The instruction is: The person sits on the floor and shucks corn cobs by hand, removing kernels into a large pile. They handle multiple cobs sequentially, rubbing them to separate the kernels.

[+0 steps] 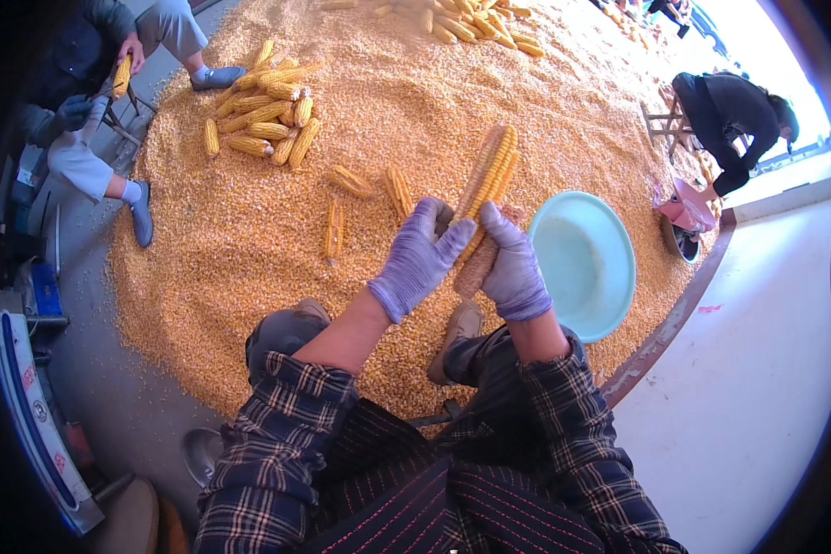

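Both my hands wear pale purple knit gloves. My left hand (426, 253) grips the lower left side of a partly shelled corn cob (492, 173), which tilts up and to the right. My right hand (514, 260) holds the same cob from the right, together with a bare corn cob (476, 271) that lies crosswise behind or under it. Three partly shelled cobs, such as this cob (334, 230), rest on the loose corn kernels (270, 228) to the left of my hands. A light blue plastic basin (585, 266) sits beside my right hand.
A pile of unshelled cobs (266, 111) lies at the upper left, another cob pile (471, 21) at the top. A seated person (86, 104) works a cob at the left. At the right, another person (730, 118) bends over near a pink container (689, 208). A white wall (741, 332) borders the kernels.
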### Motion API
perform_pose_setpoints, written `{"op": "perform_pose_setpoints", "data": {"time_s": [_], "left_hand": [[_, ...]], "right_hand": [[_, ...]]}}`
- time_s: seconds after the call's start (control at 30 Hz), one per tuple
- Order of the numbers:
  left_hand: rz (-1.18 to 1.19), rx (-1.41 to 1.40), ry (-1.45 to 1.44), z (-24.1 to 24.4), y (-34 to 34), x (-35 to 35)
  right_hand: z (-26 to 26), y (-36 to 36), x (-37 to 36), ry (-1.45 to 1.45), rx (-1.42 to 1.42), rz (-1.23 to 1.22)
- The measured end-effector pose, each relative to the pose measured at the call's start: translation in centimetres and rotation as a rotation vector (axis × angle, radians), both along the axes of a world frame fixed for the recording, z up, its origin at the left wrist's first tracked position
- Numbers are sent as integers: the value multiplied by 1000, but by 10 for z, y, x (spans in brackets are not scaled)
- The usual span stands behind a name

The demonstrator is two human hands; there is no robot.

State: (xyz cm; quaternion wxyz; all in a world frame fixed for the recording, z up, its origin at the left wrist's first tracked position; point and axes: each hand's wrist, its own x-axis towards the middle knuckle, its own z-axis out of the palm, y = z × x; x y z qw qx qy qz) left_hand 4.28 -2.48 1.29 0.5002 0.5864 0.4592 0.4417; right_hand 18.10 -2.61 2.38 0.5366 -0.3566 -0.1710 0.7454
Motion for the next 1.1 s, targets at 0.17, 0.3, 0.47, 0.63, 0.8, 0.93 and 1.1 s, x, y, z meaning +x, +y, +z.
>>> {"op": "perform_pose_setpoints", "data": {"time_s": [0.17,0.3,0.47,0.63,0.8,0.93,1.1], "left_hand": [[-94,-84,-35,-4,0,-2],[21,-31,-112,-10,-6,4],[124,-30,-49,-9,-5,8],[82,-159,-275,-9,-2,3],[-95,-173,-85,1,-5,-1],[-89,-105,-164,2,-11,2],[32,6,-99,-6,-10,7]], "right_hand": [[-2,-1,1,44,-59,10],[3,-3,-1,110,-101,-1],[0,-4,2,77,-97,-18],[6,-1,9,183,-10,115],[5,0,9,141,-46,-62],[2,0,9,174,-58,-46],[-1,2,7,170,-72,-91]]}}
